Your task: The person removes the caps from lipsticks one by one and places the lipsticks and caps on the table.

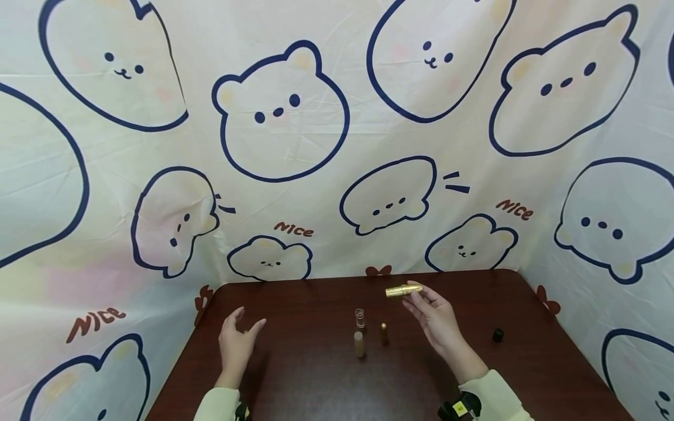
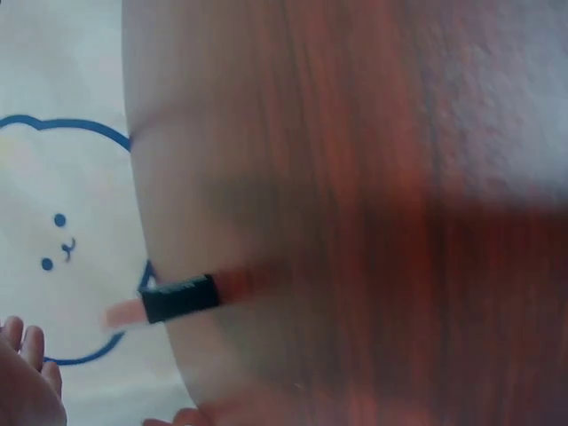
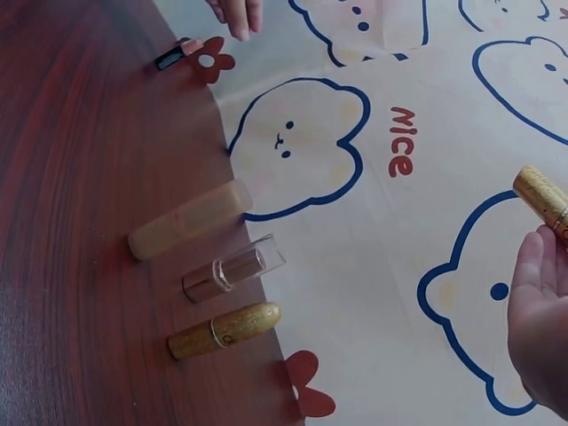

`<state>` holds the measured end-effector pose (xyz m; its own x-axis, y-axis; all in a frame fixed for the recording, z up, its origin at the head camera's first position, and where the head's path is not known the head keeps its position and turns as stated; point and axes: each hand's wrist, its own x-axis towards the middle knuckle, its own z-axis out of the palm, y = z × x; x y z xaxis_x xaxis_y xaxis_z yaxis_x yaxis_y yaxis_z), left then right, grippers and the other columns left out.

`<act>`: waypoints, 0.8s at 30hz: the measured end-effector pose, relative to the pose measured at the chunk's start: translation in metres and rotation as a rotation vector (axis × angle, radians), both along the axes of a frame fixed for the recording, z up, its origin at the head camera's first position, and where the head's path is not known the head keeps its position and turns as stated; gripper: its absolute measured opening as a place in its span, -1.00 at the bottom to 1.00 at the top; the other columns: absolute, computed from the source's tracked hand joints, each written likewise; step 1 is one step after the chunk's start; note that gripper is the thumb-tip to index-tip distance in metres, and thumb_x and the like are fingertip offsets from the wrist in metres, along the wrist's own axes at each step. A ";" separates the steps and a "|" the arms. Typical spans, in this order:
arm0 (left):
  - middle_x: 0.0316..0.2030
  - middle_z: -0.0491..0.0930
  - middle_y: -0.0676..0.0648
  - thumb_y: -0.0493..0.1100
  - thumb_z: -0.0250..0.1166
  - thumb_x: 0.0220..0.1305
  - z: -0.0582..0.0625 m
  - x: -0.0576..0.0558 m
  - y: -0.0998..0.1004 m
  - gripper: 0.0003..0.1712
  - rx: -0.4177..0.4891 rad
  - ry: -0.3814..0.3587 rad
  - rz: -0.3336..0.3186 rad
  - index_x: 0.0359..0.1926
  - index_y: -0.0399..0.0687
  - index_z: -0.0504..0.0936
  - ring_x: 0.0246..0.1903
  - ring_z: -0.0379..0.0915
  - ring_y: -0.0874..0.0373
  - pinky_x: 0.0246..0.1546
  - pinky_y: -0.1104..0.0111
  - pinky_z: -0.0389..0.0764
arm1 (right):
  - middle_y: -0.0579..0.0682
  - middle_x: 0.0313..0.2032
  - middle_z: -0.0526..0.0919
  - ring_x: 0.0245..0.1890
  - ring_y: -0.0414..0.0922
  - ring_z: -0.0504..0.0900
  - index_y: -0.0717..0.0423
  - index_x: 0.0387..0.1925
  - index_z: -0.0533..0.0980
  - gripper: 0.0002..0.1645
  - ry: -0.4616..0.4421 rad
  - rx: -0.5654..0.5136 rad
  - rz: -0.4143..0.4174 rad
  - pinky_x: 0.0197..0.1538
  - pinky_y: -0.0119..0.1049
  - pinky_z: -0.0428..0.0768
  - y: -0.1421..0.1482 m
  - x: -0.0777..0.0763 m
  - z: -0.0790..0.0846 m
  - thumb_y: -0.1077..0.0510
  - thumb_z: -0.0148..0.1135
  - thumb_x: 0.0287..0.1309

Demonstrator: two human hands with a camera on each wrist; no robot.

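Note:
My right hand [image 1: 434, 321] holds a gold lipstick tube [image 1: 402, 290] above the table's far side, pointing left. The tube [image 3: 540, 193] and part of my right hand [image 3: 540, 319] show at the right wrist view's edge. My left hand [image 1: 239, 348] hovers on the left with thumb and fingers apart, holding nothing. Near it stands a black lipstick with a pinkish top [image 2: 180, 300], not visible in the head view. Mid-table stand a frosted beige tube [image 1: 359, 345], a clear-capped lipstick [image 1: 360, 318] and another gold lipstick [image 1: 384, 334].
A small black piece [image 1: 497, 335] sits toward the right of the dark wooden table [image 1: 300, 374]. A pale cloth [image 1: 326, 204] with cartoon bears hangs behind the table and at both sides.

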<state>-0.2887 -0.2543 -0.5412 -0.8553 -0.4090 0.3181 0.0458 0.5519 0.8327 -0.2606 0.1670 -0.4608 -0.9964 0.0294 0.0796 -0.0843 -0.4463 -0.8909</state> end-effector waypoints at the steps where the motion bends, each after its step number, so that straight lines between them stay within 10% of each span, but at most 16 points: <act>1: 0.17 0.41 -0.29 -0.11 0.49 0.10 0.002 0.000 0.002 -0.25 0.002 0.011 -0.004 0.25 -0.27 0.40 0.17 0.31 -0.20 0.02 -0.06 0.47 | -0.02 -0.06 0.63 -0.04 -0.12 0.64 0.43 0.26 0.32 -0.48 0.008 -0.005 0.002 0.08 -0.24 0.52 0.000 0.000 0.000 0.24 0.12 0.36; 15: 0.13 0.51 -0.14 0.00 0.53 0.02 0.024 0.004 0.053 -0.25 0.089 0.090 -0.182 0.22 -0.13 0.48 0.19 0.35 -0.05 0.25 -0.10 0.03 | -0.01 0.00 0.58 -0.01 -0.13 0.62 0.05 0.01 0.59 -0.74 0.026 -0.089 0.040 0.12 -0.24 0.49 -0.006 0.003 0.004 0.23 0.14 0.34; 24: 0.11 0.54 -0.08 -0.05 0.53 0.03 0.040 0.009 0.090 -0.33 0.203 0.142 -0.344 0.17 -0.07 0.52 0.17 0.39 0.04 0.20 0.05 0.35 | 0.01 0.04 0.54 0.02 -0.14 0.61 0.06 0.05 0.56 -0.72 0.009 -0.141 0.059 0.14 -0.25 0.47 -0.013 0.004 0.010 0.25 0.09 0.37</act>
